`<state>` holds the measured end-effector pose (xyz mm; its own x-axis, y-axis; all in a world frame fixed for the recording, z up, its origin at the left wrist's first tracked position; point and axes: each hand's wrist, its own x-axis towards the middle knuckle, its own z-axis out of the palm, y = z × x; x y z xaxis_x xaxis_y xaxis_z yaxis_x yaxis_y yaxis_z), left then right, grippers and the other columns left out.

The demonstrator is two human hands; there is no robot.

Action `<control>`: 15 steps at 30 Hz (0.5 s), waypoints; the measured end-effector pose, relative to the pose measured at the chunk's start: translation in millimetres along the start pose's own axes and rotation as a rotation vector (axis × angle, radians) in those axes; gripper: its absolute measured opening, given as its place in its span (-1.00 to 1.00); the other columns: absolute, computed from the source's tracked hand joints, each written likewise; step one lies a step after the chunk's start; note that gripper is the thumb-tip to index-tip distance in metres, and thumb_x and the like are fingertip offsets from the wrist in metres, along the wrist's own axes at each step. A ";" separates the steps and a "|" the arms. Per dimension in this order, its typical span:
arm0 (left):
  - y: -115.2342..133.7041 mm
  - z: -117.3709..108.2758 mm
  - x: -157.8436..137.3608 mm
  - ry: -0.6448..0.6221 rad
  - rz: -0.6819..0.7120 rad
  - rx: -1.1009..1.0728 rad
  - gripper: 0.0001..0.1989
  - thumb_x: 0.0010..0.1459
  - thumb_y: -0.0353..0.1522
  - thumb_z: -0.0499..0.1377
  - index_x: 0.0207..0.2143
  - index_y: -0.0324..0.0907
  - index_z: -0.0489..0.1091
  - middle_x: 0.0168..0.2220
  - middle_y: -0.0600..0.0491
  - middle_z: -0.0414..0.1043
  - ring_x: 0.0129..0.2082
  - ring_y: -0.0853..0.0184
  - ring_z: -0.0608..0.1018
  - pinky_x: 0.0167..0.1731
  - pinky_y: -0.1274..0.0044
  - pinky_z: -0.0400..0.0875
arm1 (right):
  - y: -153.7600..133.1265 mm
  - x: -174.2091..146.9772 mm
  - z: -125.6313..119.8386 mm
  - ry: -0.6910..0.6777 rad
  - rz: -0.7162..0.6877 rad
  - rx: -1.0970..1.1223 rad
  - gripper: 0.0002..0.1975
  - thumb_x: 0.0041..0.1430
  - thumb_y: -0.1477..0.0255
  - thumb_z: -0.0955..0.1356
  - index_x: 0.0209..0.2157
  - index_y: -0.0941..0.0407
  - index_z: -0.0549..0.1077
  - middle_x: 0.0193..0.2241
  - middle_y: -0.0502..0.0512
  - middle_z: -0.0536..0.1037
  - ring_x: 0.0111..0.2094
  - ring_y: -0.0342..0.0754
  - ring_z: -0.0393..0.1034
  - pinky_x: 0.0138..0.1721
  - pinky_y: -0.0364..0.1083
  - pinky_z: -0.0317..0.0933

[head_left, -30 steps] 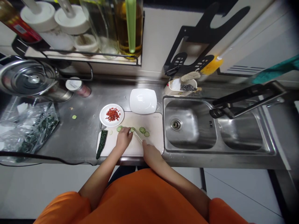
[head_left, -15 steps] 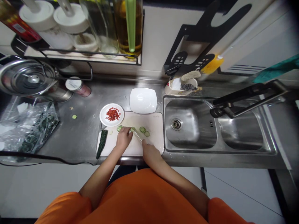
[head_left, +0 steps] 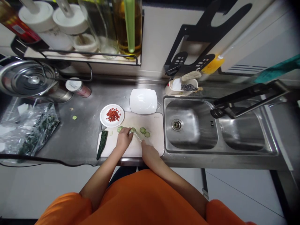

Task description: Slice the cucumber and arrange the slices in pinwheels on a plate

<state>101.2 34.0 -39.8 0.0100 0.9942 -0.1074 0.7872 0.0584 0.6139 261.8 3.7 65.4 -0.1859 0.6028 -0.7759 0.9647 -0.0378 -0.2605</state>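
Observation:
On the white cutting board (head_left: 154, 120), my left hand (head_left: 123, 138) is closed, its fingertips pressing on a small piece of cucumber. My right hand (head_left: 150, 152) wraps round the handle of a knife (head_left: 137, 136), whose blade reaches up and left to a cucumber slice (head_left: 132, 130) beside my left fingertips. A few loose cucumber slices (head_left: 144, 132) lie to the right of the blade. More slices (head_left: 119, 128) show just left of my left hand, partly covered by it. A dark green length of cucumber (head_left: 102, 144) rests across the board's left edge.
A white plate of chopped red pieces (head_left: 113, 115) overlaps the board's top left corner. Behind the board stands a white square dish (head_left: 143, 100). The double sink (head_left: 191, 126) adjoins on the right, under a black faucet (head_left: 246, 97). Plastic bags (head_left: 30, 131) lie at left.
My right hand and the knife have shifted very slightly to the left. My left hand and the cucumber slices stay in place.

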 end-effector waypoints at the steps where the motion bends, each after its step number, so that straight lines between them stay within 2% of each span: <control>1: 0.4 -0.4 0.3 0.001 -0.003 0.002 -0.74 0.06 -0.40 0.12 -0.16 -0.17 0.43 -0.25 -0.05 0.45 -0.21 0.23 0.46 -0.11 0.42 0.35 | 1.2 -0.8 0.4 -0.004 0.001 -0.003 -0.56 0.15 0.70 0.09 0.08 0.22 0.13 -0.22 0.31 0.52 -0.13 0.02 0.44 -0.23 -0.09 0.23; 9: 5.0 -2.1 4.6 -0.011 0.009 0.003 -0.73 0.06 -0.40 0.10 -0.16 -0.18 0.43 -0.29 -0.04 0.43 -0.24 0.23 0.44 -0.15 0.42 0.33 | 23.6 -19.6 6.1 -0.052 0.015 -0.041 -0.51 0.13 0.70 0.12 0.12 0.21 0.14 -0.20 0.30 0.52 -0.14 0.08 0.44 -0.25 -0.06 0.25; 15: 11.7 -3.9 10.3 0.005 -0.010 -0.008 -0.88 0.06 -0.41 0.08 -0.38 -0.17 0.41 -0.40 0.00 0.41 -0.34 0.27 0.42 -0.28 0.46 0.30 | 29.2 -29.7 7.0 -0.057 0.041 -0.039 -0.50 0.17 0.69 0.08 0.14 0.18 0.13 -0.19 0.29 0.51 -0.13 0.08 0.43 -0.24 -0.05 0.25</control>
<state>108.2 45.3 -30.7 -0.0011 0.9940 -0.1096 0.7822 0.0691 0.6192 294.2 -20.9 76.8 -0.1555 0.5546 -0.8175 0.9781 -0.0297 -0.2062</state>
